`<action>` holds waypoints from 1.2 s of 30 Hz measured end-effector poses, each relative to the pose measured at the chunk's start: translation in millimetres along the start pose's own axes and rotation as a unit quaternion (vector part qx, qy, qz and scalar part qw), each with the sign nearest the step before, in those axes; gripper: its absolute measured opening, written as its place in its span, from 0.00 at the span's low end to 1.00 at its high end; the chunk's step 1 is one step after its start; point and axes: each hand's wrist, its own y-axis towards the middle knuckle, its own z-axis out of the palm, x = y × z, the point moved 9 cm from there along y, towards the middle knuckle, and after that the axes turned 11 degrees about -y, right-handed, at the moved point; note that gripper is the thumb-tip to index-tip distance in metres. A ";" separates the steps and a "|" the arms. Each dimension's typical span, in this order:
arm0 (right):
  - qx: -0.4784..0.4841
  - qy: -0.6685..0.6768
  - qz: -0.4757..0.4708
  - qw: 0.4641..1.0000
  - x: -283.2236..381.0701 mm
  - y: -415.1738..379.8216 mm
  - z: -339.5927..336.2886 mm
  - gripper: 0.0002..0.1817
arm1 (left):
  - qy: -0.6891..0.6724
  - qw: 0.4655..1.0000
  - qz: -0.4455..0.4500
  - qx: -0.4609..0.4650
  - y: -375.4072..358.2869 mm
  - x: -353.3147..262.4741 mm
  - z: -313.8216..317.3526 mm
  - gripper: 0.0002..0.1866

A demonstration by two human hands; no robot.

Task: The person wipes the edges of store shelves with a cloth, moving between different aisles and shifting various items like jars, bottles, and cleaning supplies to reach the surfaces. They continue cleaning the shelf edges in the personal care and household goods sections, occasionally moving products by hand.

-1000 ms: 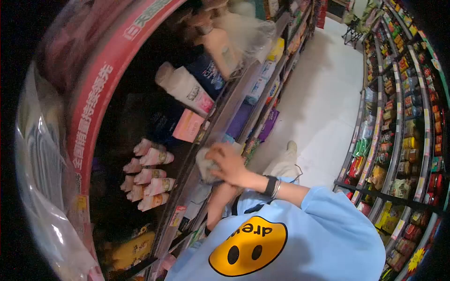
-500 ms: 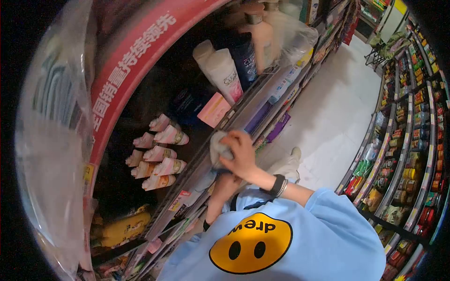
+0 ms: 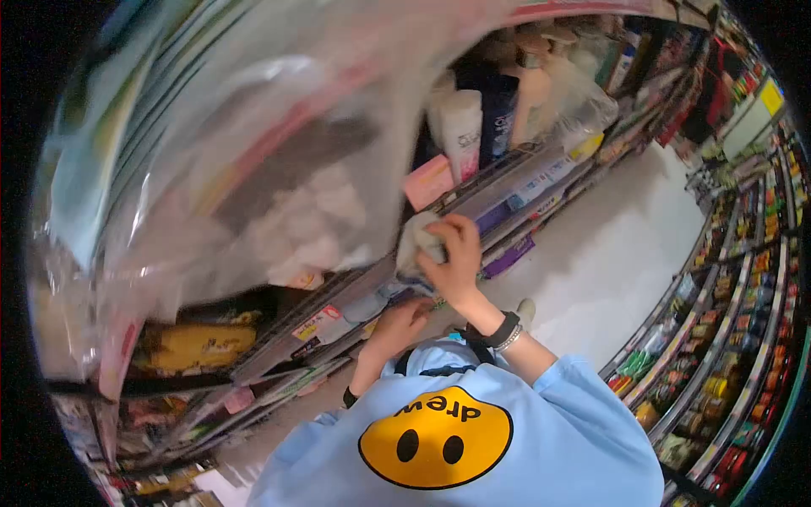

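Note:
My right hand (image 3: 456, 264), with a dark watch and a bracelet at the wrist, grips a crumpled whitish-grey cloth (image 3: 412, 245) at the shelf's front rail. Lower left of it, my left hand (image 3: 399, 328) is held near the rail with loosely bent fingers, and no object shows in it. Just behind the cloth stands a pink box (image 3: 429, 182). Beside that box are a white bottle (image 3: 460, 127) and a dark blue bottle (image 3: 498, 114).
Clear plastic sheeting (image 3: 194, 228) hangs across the left, blurring pale packages behind it. A yellow package (image 3: 198, 345) lies on the shelf at lower left. Price tags (image 3: 317, 323) line the shelf edge. Across the white floor (image 3: 591, 245), shelves of jars (image 3: 718, 380) curve along the right.
The view has shifted, and plastic sheeting now covers much of the left. My left hand has come down and away from the cloth, while my right hand still holds it.

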 end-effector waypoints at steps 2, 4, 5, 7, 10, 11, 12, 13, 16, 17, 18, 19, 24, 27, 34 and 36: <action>-0.050 0.007 -0.005 0.999 -11.6 13.2 -12.7 0.23 | 0.007 0.999 0.029 -0.021 -3.6 -6.1 -1.0 0.16; -0.095 0.011 -0.005 0.995 -23.5 24.2 -22.1 0.23 | -0.026 1.000 -0.013 -0.004 -6.1 0.2 5.7 0.17; -0.114 -0.009 0.019 0.993 -32.6 29.6 -24.4 0.23 | -0.034 0.999 -0.019 -0.013 -10.7 -1.0 6.2 0.17; -0.129 -0.024 0.024 0.991 -31.5 33.6 -25.8 0.23 | -0.065 0.997 -0.036 -0.016 -13.3 -4.5 5.5 0.17; 0.018 0.013 -0.106 0.994 15.4 12.8 -0.3 0.21 | -0.035 0.998 -0.018 -0.051 -18.5 -0.1 1.4 0.16; 0.029 0.017 -0.113 0.993 17.3 8.3 1.0 0.21 | -0.009 0.998 -0.030 -0.051 -21.4 -0.9 1.4 0.16; 0.062 0.012 -0.136 0.989 22.4 3.7 9.0 0.21 | -0.027 0.997 -0.026 -0.071 -23.5 -7.1 -4.6 0.17; 0.093 0.007 -0.160 0.983 29.0 0.1 17.5 0.20 | -0.029 0.996 -0.031 -0.081 -26.6 -9.9 -8.3 0.17; -0.028 -0.007 -0.094 0.995 0.3 34.2 -7.1 0.20 | -0.085 0.989 -0.057 -0.111 -42.1 -5.0 -15.3 0.17; -0.057 -0.032 -0.072 0.995 -6.2 44.2 -17.8 0.20 | -0.084 0.987 -0.046 -0.130 -48.6 -4.4 -17.1 0.16; -0.077 -0.038 -0.046 0.995 -15.5 52.4 -23.4 0.21 | -0.083 0.985 -0.034 -0.148 -52.8 -4.0 -19.7 0.16; -0.069 -0.032 -0.055 0.996 -12.9 54.8 -19.2 0.21 | -0.087 0.982 -0.037 -0.161 -56.9 -0.3 -22.5 0.16; -0.044 -0.006 -0.106 0.993 22.3 14.8 0.7 0.20 | -0.065 0.972 -0.107 -0.197 -80.8 15.8 -32.3 0.15; 0.011 0.030 -0.156 0.987 54.9 -8.7 12.8 0.19 | -0.087 0.965 -0.059 -0.242 -92.5 14.6 -35.7 0.15; 0.142 0.040 -0.256 0.955 94.6 -17.4 49.8 0.21 | -0.057 0.942 -0.098 -0.317 -129.8 25.9 -33.4 0.17; 0.164 0.046 -0.307 0.936 106.3 -31.4 57.9 0.21 | -0.067 0.934 -0.124 -0.328 -137.7 32.4 -35.2 0.16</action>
